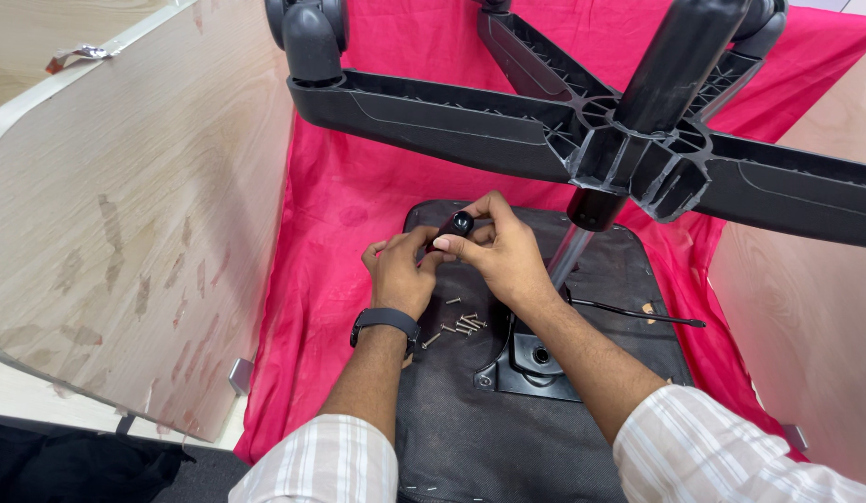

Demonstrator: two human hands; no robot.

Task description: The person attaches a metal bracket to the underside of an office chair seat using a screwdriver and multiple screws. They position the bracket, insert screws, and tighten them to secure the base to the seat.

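An office chair lies upside down, its black fabric seat underside [507, 438] facing up on a red cloth [340, 205]. My left hand [400, 275] and my right hand [498, 251] meet over the seat and together grip a small black cylindrical handle [456, 225], its round end toward me. Several loose screws [463, 324] lie on the seat just below my hands. A black metal mounting plate [531, 365] sits right of them, with the grey gas cylinder [571, 256] rising from it.
The black five-arm chair base [470, 116] with castors hangs over the far side of the seat. A thin black lever rod [638, 314] sticks out to the right. Light wooden panels [125, 224] stand on the left and right.
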